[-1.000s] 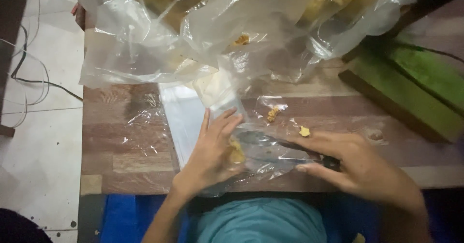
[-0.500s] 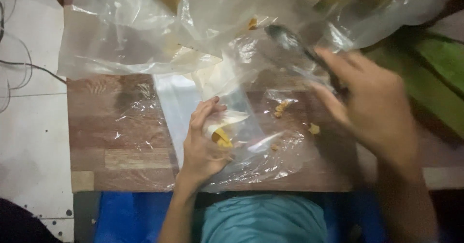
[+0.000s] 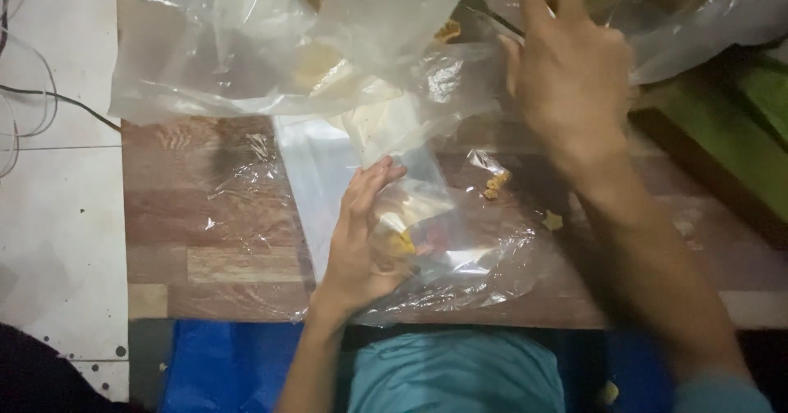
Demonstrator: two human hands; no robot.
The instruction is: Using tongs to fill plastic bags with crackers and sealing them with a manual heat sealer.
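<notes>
My left hand [image 3: 361, 240] lies on the wooden table [image 3: 189, 240], gripping the mouth of a small clear plastic bag [image 3: 435, 208] with a few yellow snack pieces [image 3: 402, 240] inside. My right hand [image 3: 574, 76] is raised at the far side, reaching into the large crumpled clear bag [image 3: 246, 60] of yellow snacks. A thin dark spoon handle [image 3: 492, 20] runs from that hand into the big bag; the spoon's bowl is hidden by plastic.
Loose snack crumbs [image 3: 495, 185] lie on plastic sheeting right of the small bag. A green object [image 3: 739, 126] sits at the right edge. White floor tiles with a dark cable [image 3: 49, 101] lie left of the table; blue cloth [image 3: 222, 364] is below its near edge.
My right hand rose with the spoon from beside the small bag up into the large bag. My left hand stayed on the small bag.
</notes>
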